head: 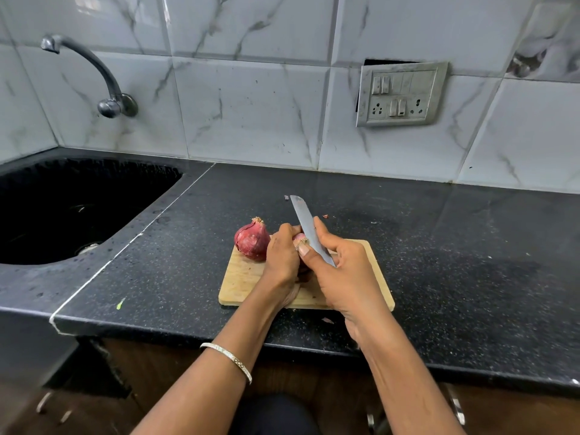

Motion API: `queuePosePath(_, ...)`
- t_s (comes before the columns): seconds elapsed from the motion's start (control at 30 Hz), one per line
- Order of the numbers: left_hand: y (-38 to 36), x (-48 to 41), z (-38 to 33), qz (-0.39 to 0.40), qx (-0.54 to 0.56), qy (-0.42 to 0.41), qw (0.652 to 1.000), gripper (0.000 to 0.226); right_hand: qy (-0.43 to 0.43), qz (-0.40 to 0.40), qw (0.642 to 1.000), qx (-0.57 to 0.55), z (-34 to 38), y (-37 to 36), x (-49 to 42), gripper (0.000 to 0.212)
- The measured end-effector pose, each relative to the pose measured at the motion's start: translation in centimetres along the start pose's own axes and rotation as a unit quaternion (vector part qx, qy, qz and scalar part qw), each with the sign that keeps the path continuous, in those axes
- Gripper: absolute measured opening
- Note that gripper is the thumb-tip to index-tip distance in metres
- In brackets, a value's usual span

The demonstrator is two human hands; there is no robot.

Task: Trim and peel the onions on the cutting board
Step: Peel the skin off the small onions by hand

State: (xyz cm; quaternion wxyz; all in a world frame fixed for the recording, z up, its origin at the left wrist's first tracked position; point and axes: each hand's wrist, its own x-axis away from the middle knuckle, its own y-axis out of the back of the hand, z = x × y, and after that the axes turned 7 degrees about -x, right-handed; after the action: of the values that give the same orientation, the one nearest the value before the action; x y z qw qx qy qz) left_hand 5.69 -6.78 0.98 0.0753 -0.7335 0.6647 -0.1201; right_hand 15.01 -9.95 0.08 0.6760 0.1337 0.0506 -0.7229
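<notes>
A wooden cutting board (pixel 241 284) lies on the black counter. A whole red onion (pixel 252 240) in its skin sits at the board's far left corner. My left hand (pixel 282 259) grips a second onion (pixel 299 239) above the board; only its pale end shows between the fingers. My right hand (pixel 342 271) grips a knife (pixel 306 224), thumb pressed against the onion's end. The grey blade points away from me and lies against that onion. The knife's handle is hidden inside my hand.
A black sink (pixel 72 208) is set into the counter at the left, with a tap (pixel 94 73) on the tiled wall above. A switch and socket plate (pixel 401 94) hangs on the wall at the right. Small onion scraps (pixel 326 320) lie near the counter's front edge.
</notes>
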Motion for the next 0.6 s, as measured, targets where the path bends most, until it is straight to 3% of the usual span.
queuePosePath(0.23,0.4,-0.8,0.6,-0.022,0.045,0.012,0.999,0.041,0.012,0.014,1.0,0.018,-0.2,-0.1,2.0,0.046)
queuePosePath(0.47,0.0,-0.1,0.4,0.005,-0.013,-0.022,1.0,0.045,-0.029,-0.002,1.0,-0.009,0.6,0.1,1.2,0.049)
queuePosePath(0.6,0.3,-0.4,0.5,-0.01,0.039,0.003,0.999,0.041,-0.009,0.003,1.0,0.003,0.5,-0.3,1.4,0.048)
